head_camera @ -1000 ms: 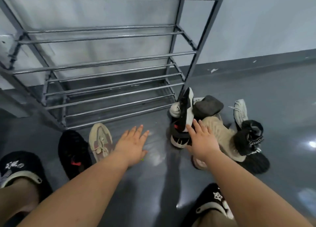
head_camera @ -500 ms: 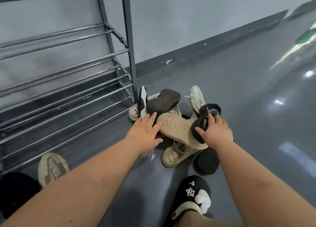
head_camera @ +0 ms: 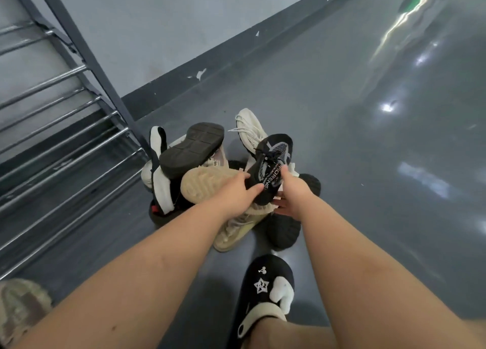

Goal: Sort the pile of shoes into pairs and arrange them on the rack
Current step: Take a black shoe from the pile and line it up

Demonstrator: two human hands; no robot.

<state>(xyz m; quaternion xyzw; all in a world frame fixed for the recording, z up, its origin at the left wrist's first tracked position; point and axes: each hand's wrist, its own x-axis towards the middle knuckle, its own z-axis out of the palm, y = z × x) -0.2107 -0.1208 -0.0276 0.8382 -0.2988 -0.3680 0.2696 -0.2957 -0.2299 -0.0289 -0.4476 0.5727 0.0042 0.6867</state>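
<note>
The rack (head_camera: 79,143) stands to my left with every bar in sight bare, so none of the sorting has reached it yet as far as I can see. A second ago I was facing it, hands spread flat over the floor; since then I've swung right and the pile of shoes (head_camera: 210,180) sits in front of me, heaped against the rack's corner post.

Half a second back my hands were only landing on the heap. Now my right hand (head_camera: 292,193) grips the black sneaker (head_camera: 273,170) with white lettering and has it raised off the heap, toe pointing away, fingers curled under its side. My left hand (head_camera: 236,191) reaches across, fingers fairly straight, fingertips touching that sneaker's heel end above the tan shoe (head_camera: 207,183) lying sole-up.

So the first shoe is picked. Its mate, I'd guess, is one of the black shapes under the heap near my wrist, though I can't tell.

A tan shoe (head_camera: 21,309) waits at the lower left edge, and my own black slipper (head_camera: 265,291) is planted just below the heap.
</note>
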